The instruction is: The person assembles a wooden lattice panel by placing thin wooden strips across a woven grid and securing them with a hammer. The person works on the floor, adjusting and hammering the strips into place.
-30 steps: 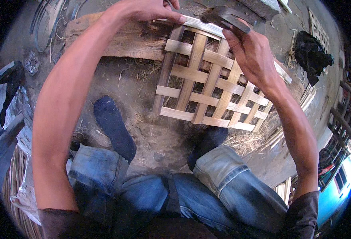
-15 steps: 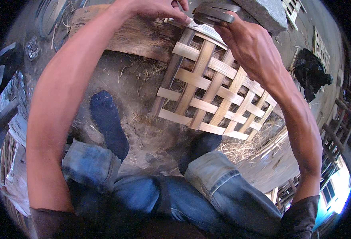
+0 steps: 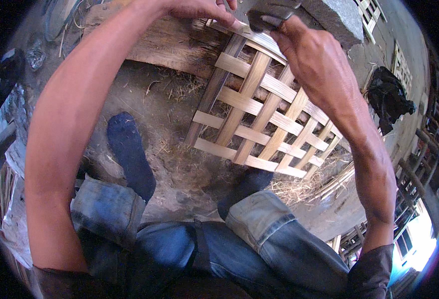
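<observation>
A panel of woven bamboo strips (image 3: 249, 104) slants from a wooden plank (image 3: 164, 45) down toward my feet. At its far edge, a fingertip of my left hand (image 3: 204, 10) rests by the pale border strip. The other fingers curl at the picture's top edge, and what they pinch is not clear. Just right of it, my right hand (image 3: 311, 55) grips a dark metal tool (image 3: 264, 17) above that border. The tool is partly blurred; two curved arms like those of pincers showed a moment ago.
A grey stone block (image 3: 336, 20) lies beyond my right hand. Other woven panels (image 3: 403, 65) and a black plastic bag (image 3: 389, 94) are at the right. Straw and thin strips (image 3: 329, 182) litter the ground by my socked feet (image 3: 130, 149).
The dark tool has turned in my right hand, its two arms no longer showing apart. My left hand stays at the panel's far edge. The whole view has shifted slightly.
</observation>
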Demonstrator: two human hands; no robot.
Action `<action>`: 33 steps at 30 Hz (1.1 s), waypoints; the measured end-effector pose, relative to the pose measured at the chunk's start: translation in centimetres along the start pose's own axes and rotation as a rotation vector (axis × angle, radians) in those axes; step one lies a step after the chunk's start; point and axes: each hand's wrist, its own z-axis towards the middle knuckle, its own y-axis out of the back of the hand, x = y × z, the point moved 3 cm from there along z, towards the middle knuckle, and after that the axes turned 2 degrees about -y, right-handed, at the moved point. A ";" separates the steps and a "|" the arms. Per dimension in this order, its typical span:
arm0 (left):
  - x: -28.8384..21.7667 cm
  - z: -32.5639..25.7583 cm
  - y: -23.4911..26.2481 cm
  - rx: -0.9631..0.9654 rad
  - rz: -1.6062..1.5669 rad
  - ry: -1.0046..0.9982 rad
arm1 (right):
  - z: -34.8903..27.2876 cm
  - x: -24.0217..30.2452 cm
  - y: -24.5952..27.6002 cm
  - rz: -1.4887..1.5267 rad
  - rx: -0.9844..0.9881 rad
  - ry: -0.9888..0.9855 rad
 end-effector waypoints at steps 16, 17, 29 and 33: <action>0.6 0.3 -0.4 -0.015 -0.036 -0.040 | -7.9 -6.2 0.7 0.140 -0.115 -0.054; 0.8 0.5 -0.3 -0.008 -0.023 -0.033 | -7.5 -6.8 0.0 0.094 -0.031 -0.099; 3.6 1.7 -0.3 -0.028 0.045 -0.188 | -7.2 -5.8 0.2 0.039 -0.024 -0.110; 2.2 1.5 -0.8 -0.012 0.060 -0.140 | -7.5 -6.2 1.4 -0.076 0.142 -0.270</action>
